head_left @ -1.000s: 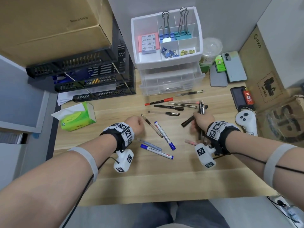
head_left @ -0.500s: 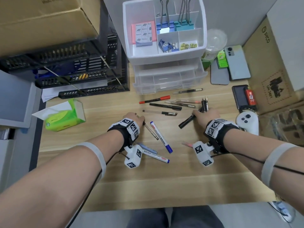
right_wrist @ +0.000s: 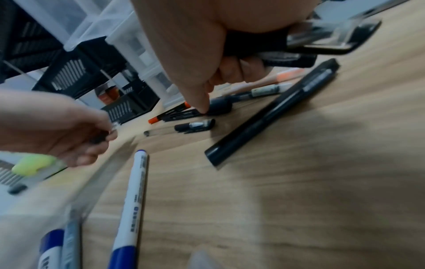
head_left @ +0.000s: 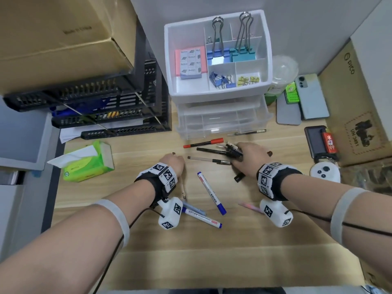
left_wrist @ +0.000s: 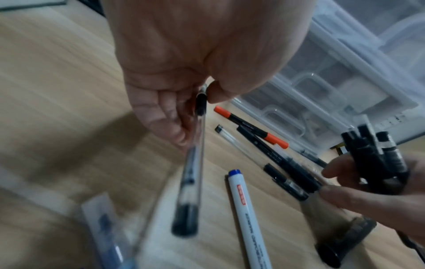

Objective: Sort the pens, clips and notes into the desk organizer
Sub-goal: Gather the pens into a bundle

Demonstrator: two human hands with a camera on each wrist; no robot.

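My left hand [head_left: 175,161] pinches a clear pen [left_wrist: 194,163] by its upper end, and the pen hangs slanted just above the desk. My right hand [head_left: 247,157] grips a bundle of black pens [head_left: 232,150], and its forefinger [right_wrist: 203,104] touches a black pen [head_left: 212,151] on the desk. Around it lie a red-capped pen [head_left: 203,143], a clear pen [head_left: 206,159], a black marker [right_wrist: 271,112], two white markers [head_left: 212,193] and a pink pen [head_left: 247,205]. The white organizer [head_left: 218,94] behind holds sticky notes [head_left: 191,63] and binder clips [head_left: 220,54].
Clear drawers [head_left: 222,119] stand under the organizer, with one pen [head_left: 248,132] at their foot. A black file tray [head_left: 95,98] and tissue box [head_left: 89,164] are on the left. Phones [head_left: 311,96], a power bank [head_left: 316,141] and a controller [head_left: 324,171] are on the right.
My left hand has taken the clear pen by its end and raised it off the desk. My right hand has moved left with its bundle onto the pens near the drawers.
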